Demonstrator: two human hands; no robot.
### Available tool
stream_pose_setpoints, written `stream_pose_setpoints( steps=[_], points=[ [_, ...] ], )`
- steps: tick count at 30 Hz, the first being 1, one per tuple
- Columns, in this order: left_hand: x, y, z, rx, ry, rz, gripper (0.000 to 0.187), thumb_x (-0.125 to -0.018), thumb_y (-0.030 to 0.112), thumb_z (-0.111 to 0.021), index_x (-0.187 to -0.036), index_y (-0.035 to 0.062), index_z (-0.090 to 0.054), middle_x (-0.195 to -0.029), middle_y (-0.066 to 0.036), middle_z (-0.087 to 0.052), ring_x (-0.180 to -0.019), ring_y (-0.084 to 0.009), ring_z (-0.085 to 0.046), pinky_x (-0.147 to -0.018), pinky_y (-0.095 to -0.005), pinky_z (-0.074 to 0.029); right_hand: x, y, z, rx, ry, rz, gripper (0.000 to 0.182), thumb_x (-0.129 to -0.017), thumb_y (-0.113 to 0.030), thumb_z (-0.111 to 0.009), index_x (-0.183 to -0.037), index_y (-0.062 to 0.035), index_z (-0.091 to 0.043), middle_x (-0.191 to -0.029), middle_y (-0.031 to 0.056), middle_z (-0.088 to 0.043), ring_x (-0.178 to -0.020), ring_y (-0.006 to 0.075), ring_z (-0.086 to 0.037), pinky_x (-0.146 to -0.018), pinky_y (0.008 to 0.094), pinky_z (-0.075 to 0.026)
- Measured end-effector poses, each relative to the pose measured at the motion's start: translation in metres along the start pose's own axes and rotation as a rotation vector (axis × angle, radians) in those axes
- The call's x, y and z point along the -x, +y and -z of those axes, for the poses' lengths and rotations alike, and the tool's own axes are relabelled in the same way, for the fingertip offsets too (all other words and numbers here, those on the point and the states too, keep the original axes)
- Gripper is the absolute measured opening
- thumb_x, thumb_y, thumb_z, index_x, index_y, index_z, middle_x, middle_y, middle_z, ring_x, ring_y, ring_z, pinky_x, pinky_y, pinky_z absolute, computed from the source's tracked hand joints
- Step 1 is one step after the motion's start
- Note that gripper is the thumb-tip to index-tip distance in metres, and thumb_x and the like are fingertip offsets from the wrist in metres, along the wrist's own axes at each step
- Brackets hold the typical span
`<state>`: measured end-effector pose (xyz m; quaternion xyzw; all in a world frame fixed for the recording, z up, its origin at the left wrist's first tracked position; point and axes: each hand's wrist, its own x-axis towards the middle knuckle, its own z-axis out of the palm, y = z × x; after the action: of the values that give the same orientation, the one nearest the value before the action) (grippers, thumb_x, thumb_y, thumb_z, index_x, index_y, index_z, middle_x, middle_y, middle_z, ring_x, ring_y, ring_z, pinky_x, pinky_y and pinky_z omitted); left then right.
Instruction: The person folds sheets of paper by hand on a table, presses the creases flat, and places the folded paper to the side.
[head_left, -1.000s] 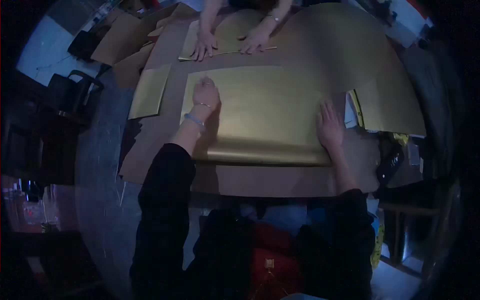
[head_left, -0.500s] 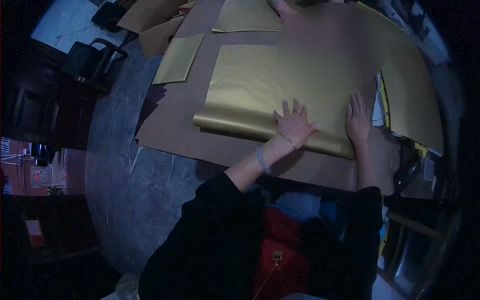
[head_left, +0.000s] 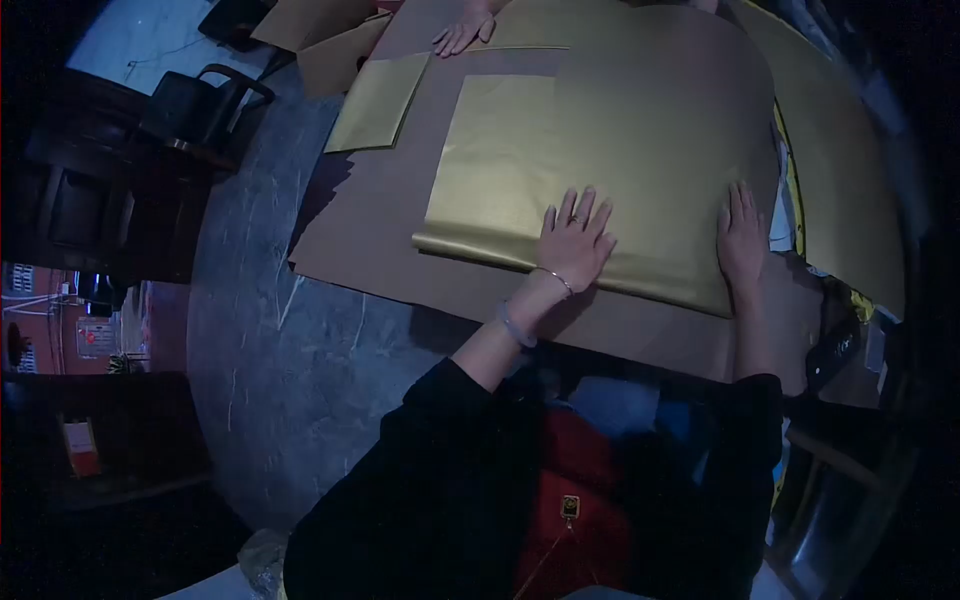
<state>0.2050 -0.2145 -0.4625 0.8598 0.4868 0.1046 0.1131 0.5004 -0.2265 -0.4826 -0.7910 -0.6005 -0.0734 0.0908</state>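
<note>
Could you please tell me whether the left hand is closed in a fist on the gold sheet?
No, the left hand lies open on the gold sheet, its fingers spread apart.

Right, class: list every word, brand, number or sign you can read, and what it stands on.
No text can be read.
Black object, far right: pale marks, too small.
White-and-red label, lower left: too blurred.
Pale panel on reddish wall: too small.
Gold sheet: no text visible.

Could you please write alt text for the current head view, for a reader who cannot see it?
The left hand presses on a gold sheet near its folded edge, the right hand resting at its side; a co-worker's hand shows beyond.
</note>
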Motion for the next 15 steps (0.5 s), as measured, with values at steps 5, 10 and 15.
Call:
stream_pose_setpoints(
  steps=[5,10,15],
  points=[
    [0.006,-0.046,0.011,-0.069,0.100,0.030,0.054,-0.094,0.040,-0.039,-0.142,0.0156,-0.030,-0.148,-0.015,-0.024,-0.135,-0.0374,-0.024,-0.107,-0.0531,-0.023,0.000,0.000,-0.001,-0.007,0.007,-0.001,0.049,-0.098,-0.035,-0.028,-0.141,-0.0111,-0.031,-0.146,0.0089,-0.031,-0.136,0.0248,-0.026,-0.112,0.0426,-0.019],
    [0.009,-0.060,0.018,-0.071,0.129,0.013,0.054,-0.094,0.041,-0.040,-0.141,0.0144,-0.033,-0.147,-0.016,-0.026,-0.134,-0.0366,-0.025,-0.106,-0.0520,-0.024,-0.002,0.003,-0.003,0.032,0.019,0.009,0.048,-0.098,-0.034,-0.030,-0.139,-0.0105,-0.034,-0.145,0.0095,-0.032,-0.136,0.0250,-0.026,-0.112,0.0431,-0.020],
    [0.010,-0.063,0.020,-0.066,0.162,0.051,0.059,-0.090,0.045,-0.044,-0.139,0.0124,-0.036,-0.146,-0.015,-0.028,-0.133,-0.0354,-0.028,-0.106,-0.0502,-0.025,0.002,0.005,-0.003,-0.032,0.045,0.014,0.047,-0.097,-0.033,-0.032,-0.138,-0.0099,-0.036,-0.146,0.0089,-0.032,-0.136,0.0237,-0.027,-0.111,0.0439,-0.022]
  ],
)
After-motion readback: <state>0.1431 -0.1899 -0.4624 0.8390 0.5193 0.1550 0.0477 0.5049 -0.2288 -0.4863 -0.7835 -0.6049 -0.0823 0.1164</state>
